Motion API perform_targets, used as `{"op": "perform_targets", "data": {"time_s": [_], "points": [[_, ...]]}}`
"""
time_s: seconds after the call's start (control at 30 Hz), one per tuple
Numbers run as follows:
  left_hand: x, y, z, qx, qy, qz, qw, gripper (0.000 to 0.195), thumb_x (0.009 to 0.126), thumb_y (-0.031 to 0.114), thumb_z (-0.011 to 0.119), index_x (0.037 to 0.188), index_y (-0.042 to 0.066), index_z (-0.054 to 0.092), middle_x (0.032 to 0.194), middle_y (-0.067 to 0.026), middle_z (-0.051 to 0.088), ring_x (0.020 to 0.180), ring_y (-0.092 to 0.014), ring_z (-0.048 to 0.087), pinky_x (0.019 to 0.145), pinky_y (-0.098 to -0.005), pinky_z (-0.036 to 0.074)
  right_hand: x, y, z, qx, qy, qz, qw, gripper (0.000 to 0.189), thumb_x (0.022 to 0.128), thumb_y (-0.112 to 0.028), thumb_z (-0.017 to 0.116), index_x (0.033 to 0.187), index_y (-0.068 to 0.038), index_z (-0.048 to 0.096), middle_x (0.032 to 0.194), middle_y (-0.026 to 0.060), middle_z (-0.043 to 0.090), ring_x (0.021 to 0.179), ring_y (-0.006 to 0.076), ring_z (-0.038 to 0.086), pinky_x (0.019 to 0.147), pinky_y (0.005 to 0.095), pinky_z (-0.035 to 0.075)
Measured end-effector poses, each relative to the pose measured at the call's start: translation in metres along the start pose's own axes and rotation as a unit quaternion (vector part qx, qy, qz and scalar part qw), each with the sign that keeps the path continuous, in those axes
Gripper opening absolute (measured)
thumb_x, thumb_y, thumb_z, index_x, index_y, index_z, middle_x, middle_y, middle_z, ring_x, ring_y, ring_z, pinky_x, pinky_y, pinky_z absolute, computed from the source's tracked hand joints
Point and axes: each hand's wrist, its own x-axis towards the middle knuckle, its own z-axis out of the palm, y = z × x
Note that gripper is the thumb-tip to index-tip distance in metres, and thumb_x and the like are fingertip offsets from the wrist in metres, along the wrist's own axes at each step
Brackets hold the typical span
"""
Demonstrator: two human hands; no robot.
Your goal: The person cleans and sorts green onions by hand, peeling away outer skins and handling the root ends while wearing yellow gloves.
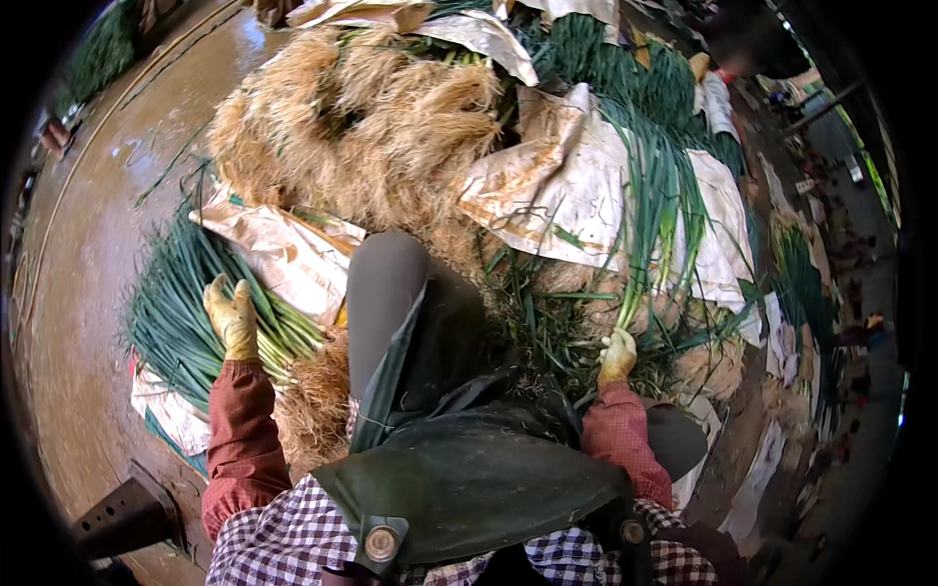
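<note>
My left hand (233,315), in a yellowed work glove, lies over a pile of green onions (183,308) with its fingers apart and nothing in its grip. These onions point their dark leaves to the left, and their pale stems and brown roots (315,395) lie beside my knee. On the right, my gloved right hand (619,355) is closed around the lower stems of a few green onions (645,242). Their long leaves stretch away from me over white sacking (579,190). Whether the held stems still carry roots is hidden by the glove.
A large heap of onions with tan roots (366,124) lies ahead. Loose leaf trimmings (542,329) litter the ground beside my knee (388,293). Wet brown floor (95,242) stretches left, with a dark metal bar (128,513) at lower left. A person's sleeve (718,102) shows at upper right.
</note>
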Motion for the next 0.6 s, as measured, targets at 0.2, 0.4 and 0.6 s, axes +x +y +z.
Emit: {"op": "perform_targets", "data": {"time_s": [0.2, 0.4, 0.6], "points": [[-0.051, 0.318, 0.007, -0.539, -0.233, 0.211, 0.781, 0.026, 0.084, 0.008, 0.055, 0.109, 0.002, 0.054, 0.109, -0.0106, 0.056, 0.098, -0.016, 0.053, 0.087, -0.0259, 0.041, 0.057, 0.067, -0.043, -0.191, 0.139, -0.019, 0.972, 0.042, 0.08, -0.022, 0.061, 0.111, 0.001, 0.047, 0.091, 0.0142, 0.058, 0.07, 0.0206, 0.058, 0.055, 0.032, 0.049], [-0.209, 0.369, 0.082, -0.446, -0.601, 0.104, 0.655, 0.017, 0.083, -0.001, 0.054, 0.099, 0.003, 0.06, 0.094, -0.0035, 0.061, 0.083, -0.009, 0.055, 0.075, -0.0211, 0.045, 0.045, 0.02, -0.008, 0.026, -0.063, 0.054, 0.996, 0.012, 0.083, -0.01, 0.056, 0.089, 0.0, 0.054, 0.067, 0.0068, 0.058, 0.046, 0.0113, 0.049, 0.042, 0.0245, 0.041], [-0.267, 0.336, 0.189, -0.354, -0.647, -0.007, 0.675, 0.023, 0.081, 0.001, 0.053, 0.104, -0.001, 0.055, 0.093, -0.0047, 0.059, 0.084, -0.011, 0.053, 0.077, -0.023, 0.043, -0.014, -0.047, -0.012, 0.143, -0.135, -0.031, 0.98, 0.014, 0.085, -0.012, 0.054, 0.096, -0.004, 0.055, 0.076, 0.0059, 0.06, 0.049, 0.0082, 0.052, 0.043, 0.0213, 0.042]]}}
